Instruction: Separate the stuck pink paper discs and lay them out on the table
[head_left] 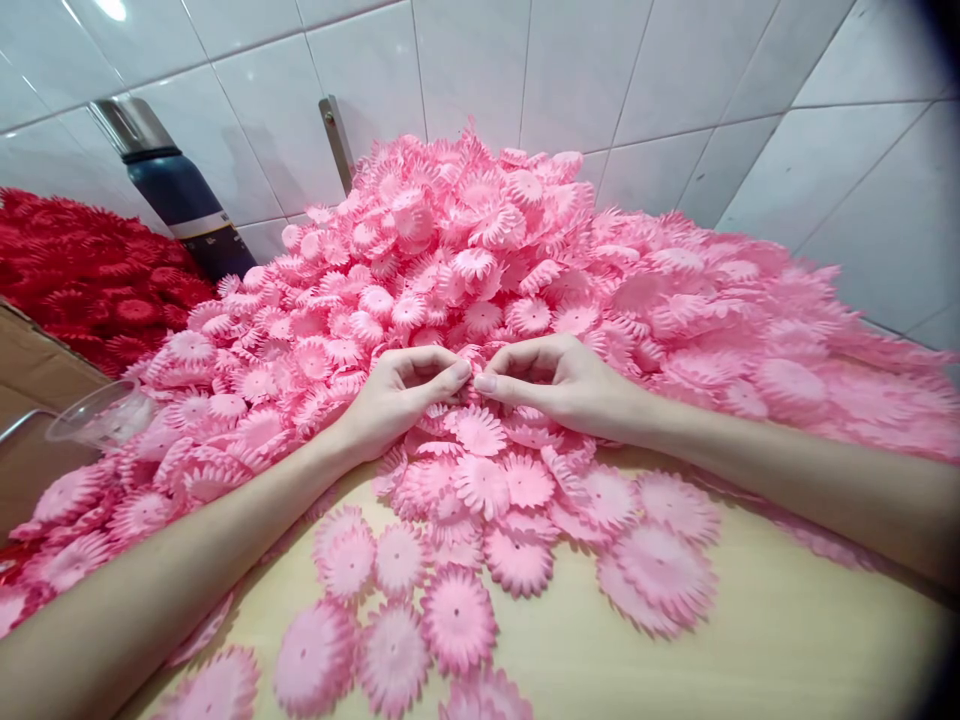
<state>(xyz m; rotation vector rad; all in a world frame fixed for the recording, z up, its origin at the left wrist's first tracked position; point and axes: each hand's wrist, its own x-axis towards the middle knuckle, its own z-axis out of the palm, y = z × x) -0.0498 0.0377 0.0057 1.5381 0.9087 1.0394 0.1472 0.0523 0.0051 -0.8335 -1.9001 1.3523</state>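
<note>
My left hand (409,395) and my right hand (559,385) meet at the middle of the view, thumb and fingertips pinched together. Between them is a small pink fabric flower petal disc (472,358), mostly hidden by the fingers, its edge blending with the pile behind. A large heap of pink petal discs (480,265) with scalloped rims rises right behind both hands. Below the fingers, more loose discs spill onto the table, among them a darker-edged disc (459,618) with a small centre hole and a pale disc (481,484).
A dark blue bottle (180,195) with a steel cap leans at the back left, beside a red petal heap (90,275). At left are a clear plastic cup (94,415) and a cardboard box (41,365). The pale table (787,640) meets a tiled wall (480,70); a metal bracket (335,140) stands against it.
</note>
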